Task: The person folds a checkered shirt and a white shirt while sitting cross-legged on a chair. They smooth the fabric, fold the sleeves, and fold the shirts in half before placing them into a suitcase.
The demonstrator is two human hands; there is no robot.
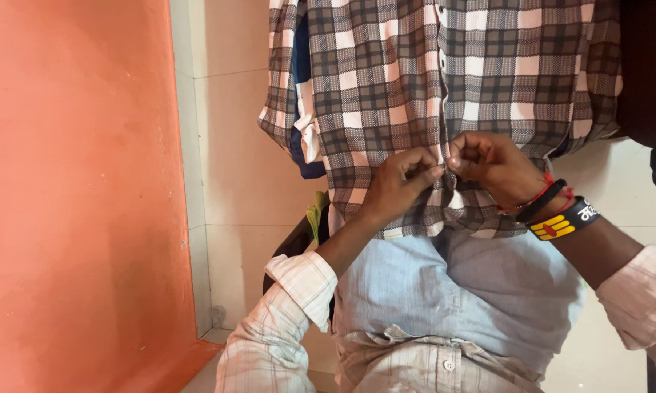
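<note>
A brown and white checked shirt (386, 80) hangs in front of me against a pale tiled wall. My left hand (401, 182) pinches the shirt's front edge near the lower hem, fingers closed on the cloth. Right beside it, my right hand (492, 164) grips the opposite front edge, and the two hands meet at the button line. On my right wrist sit a black band, red threads and a black and yellow wristband (561, 218). Both my sleeves are pale checked and rolled up.
An orange wall (73, 196) fills the left side. Below the checked shirt hang a light blue shirt (459, 291) and a pale striped shirt (430, 364). A dark blue garment (302, 153) peeks out behind. Something dark (652, 73) hangs at the far right.
</note>
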